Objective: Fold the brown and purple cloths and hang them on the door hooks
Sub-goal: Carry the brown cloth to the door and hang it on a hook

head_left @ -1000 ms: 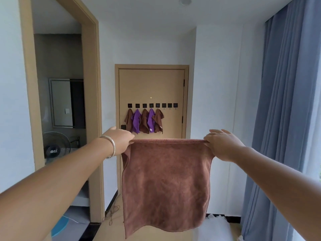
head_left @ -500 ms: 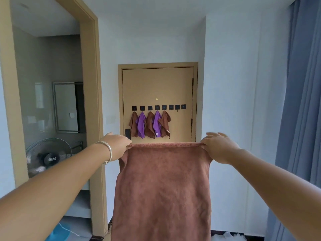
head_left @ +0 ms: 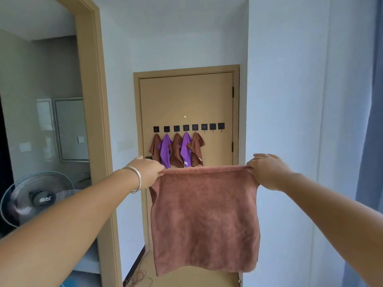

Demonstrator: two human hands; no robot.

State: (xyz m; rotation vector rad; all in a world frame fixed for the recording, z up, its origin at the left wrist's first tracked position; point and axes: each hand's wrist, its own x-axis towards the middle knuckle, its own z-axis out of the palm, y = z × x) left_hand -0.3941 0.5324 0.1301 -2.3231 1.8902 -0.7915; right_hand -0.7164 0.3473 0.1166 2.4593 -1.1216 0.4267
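Cloth in hand: we held a brown cloth (head_left: 204, 220) up in front of us, hanging flat and full-length from its top edge, which ran level from left to right.
Left hand: our left hand (head_left: 146, 169) was closed in a pinch on the top left corner.
Right hand: our right hand (head_left: 267, 170) was closed in a pinch on the top right corner, level with the left.
Key relation: the two corners sat well apart on one horizontal line, so we judged the fold would come from bringing one hand across to the other; neither was clearly nearer.
Door: the door (head_left: 186, 96) stood straight ahead, beyond the cloth.
Hooks: the hooks (head_left: 188, 127) formed a row; five hung cloths (head_left: 176, 150), brown and purple alternating, filled the left ones.
Free hooks: the three free hooks (head_left: 212, 126) lay at the right end, up and beyond our right hand.
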